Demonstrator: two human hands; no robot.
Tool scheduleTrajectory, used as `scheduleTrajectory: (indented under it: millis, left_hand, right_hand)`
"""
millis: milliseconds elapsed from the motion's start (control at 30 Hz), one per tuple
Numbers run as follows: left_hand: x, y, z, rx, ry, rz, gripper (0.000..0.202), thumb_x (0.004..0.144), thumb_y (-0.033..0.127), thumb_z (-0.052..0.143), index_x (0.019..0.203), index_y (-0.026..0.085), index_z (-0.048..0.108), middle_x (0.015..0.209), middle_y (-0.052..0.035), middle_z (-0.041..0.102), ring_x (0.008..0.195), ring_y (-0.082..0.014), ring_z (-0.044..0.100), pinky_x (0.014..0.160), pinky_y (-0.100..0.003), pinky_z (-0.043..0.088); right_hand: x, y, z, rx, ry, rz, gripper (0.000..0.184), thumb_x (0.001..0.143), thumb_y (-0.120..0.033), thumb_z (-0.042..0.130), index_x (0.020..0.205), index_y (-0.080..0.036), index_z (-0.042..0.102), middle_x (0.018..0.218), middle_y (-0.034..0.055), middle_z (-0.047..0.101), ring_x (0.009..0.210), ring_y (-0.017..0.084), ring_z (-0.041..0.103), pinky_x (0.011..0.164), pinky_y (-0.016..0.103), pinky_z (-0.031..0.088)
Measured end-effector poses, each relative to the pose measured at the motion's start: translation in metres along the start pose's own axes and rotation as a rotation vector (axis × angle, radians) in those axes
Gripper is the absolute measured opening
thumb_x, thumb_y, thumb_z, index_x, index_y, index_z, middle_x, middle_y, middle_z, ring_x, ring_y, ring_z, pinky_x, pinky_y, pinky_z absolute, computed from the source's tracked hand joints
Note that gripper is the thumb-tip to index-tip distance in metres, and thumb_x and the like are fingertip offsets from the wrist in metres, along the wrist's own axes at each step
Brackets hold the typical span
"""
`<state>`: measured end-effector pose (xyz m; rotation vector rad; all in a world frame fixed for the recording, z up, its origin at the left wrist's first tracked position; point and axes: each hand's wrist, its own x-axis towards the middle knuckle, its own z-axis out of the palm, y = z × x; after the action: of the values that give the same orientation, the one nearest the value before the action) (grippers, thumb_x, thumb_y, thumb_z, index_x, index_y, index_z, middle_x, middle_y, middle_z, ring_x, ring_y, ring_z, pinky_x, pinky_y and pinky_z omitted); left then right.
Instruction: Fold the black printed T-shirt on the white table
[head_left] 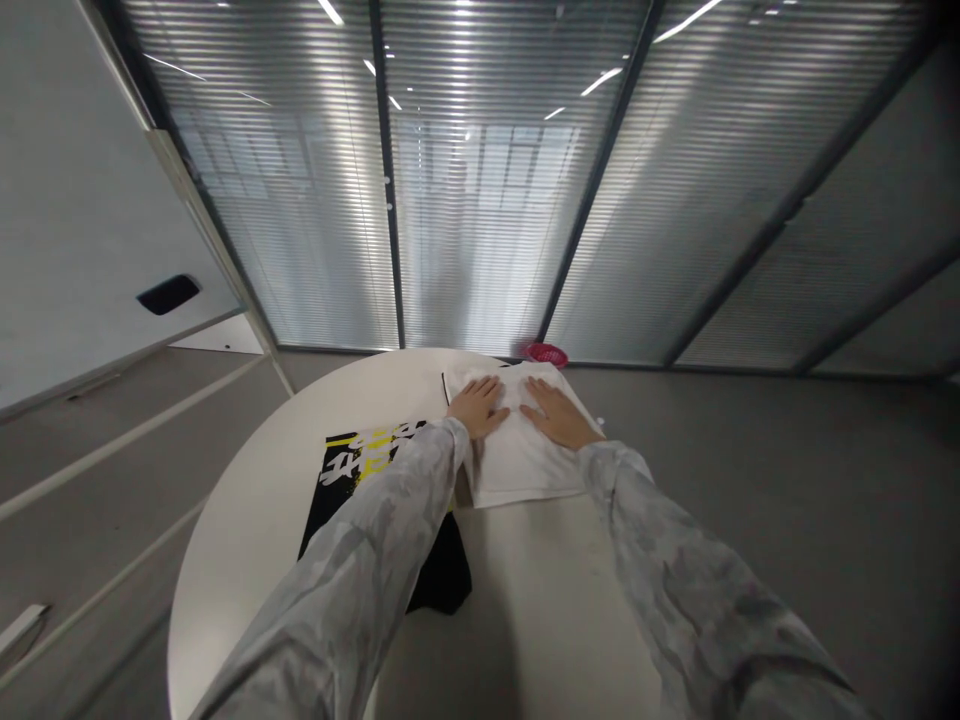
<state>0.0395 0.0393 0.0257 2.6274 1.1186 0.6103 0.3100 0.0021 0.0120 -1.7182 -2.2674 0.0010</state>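
A white cloth garment [517,465], folded into a rough rectangle, lies at the far side of the round table. My left hand [480,407] rests flat on its left part with the fingers spread. On its right part lies my right hand [559,415], also flat, fingers stretched out and pointing up and left. Partly under my left forearm is a black garment [330,490] with white and yellow lettering. My sleeve hides much of it.
The round white table [232,540] stands close to a glass wall with blinds [480,250]. A red basket [546,354] shows just past the table's far edge. At the left is a whiteboard [90,200] on a metal frame [135,435]. Grey floor [787,480] extends on the right.
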Motion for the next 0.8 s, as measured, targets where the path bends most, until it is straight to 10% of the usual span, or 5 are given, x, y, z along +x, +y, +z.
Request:
scheduleTrajectory:
  millis: [267,433,600,800]
  left_hand:
    - [0.014,-0.017,0.005,-0.023,-0.022,-0.349,0.074,0.109,0.060,0.038,0.171,0.019,0.037,0.181,-0.0132,0.029,0.170,-0.0316,0.022,0.138,-0.053,0.014]
    - [-0.012,-0.032,-0.026,-0.005,-0.059,-0.353,0.067,0.111,0.054,0.040,0.168,0.018,0.041,0.180,-0.0153,0.030,0.168,-0.0306,0.026,0.137,-0.052,0.020]
    - [-0.107,-0.037,-0.076,0.071,0.002,-0.218,0.067,0.109,0.050,0.049,0.170,0.024,0.041,0.180,-0.0098,0.033,0.167,-0.0285,0.031,0.138,-0.048,0.020]
    - [-0.242,-0.041,-0.103,0.079,-0.093,-0.082,0.074,0.104,0.056,0.056,0.172,0.031,0.040,0.180,-0.0034,0.032,0.167,-0.0257,0.030,0.137,-0.046,0.025]
  right_hand:
    - [-0.006,0.016,0.003,0.086,-0.037,0.149,0.077,0.111,-0.065,0.040,0.175,-0.022,0.034,0.180,0.0100,0.031,0.167,0.035,0.025,0.137,0.054,0.022]
    - [-0.015,0.003,-0.004,0.030,-0.066,0.236,0.083,0.109,-0.065,0.044,0.175,-0.017,0.030,0.181,0.0161,0.025,0.166,0.042,0.024,0.135,0.062,0.023]
    - [-0.044,-0.055,-0.012,0.017,-0.091,0.126,0.084,0.109,-0.073,0.038,0.175,-0.020,0.031,0.180,0.0170,0.028,0.168,0.039,0.022,0.135,0.065,0.016]
    - [-0.098,-0.195,-0.021,0.225,-0.078,-0.376,0.081,0.110,-0.064,0.054,0.178,-0.033,0.022,0.182,0.0067,0.025,0.169,0.032,0.021,0.138,0.061,0.012]
